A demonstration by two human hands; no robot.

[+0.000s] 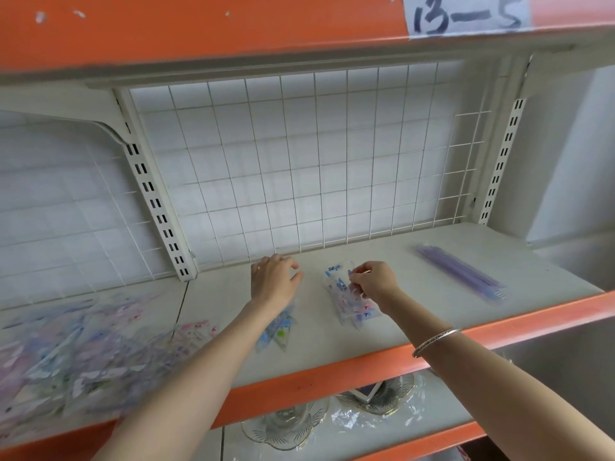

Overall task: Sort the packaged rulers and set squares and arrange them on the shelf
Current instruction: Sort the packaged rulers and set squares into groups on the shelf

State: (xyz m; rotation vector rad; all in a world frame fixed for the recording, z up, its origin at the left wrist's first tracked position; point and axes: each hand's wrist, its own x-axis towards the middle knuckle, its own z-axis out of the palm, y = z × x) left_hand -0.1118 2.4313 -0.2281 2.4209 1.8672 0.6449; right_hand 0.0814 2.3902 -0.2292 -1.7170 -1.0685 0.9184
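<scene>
A stack of clear packets with blue and red print (349, 301) lies on the white shelf (432, 304). My right hand (376, 282) pinches the top packet at its right edge. My left hand (274, 281) hovers over the shelf to the left with relaxed fingers, holding nothing. Below my left wrist lies a blue and green set square packet (278, 331). A pink printed packet (196, 331) sits further left. A large loose heap of mixed packets (73, 357) covers the left part of the shelf. A bundle of purple rulers (462, 272) lies at the right.
A white wire grid (299, 161) backs the shelf. An orange edge strip (366, 367) runs along the front. Glass dishes in plastic wrap (289, 424) stand on the shelf below. An upper orange shelf carries a paper label "13-5" (466, 15).
</scene>
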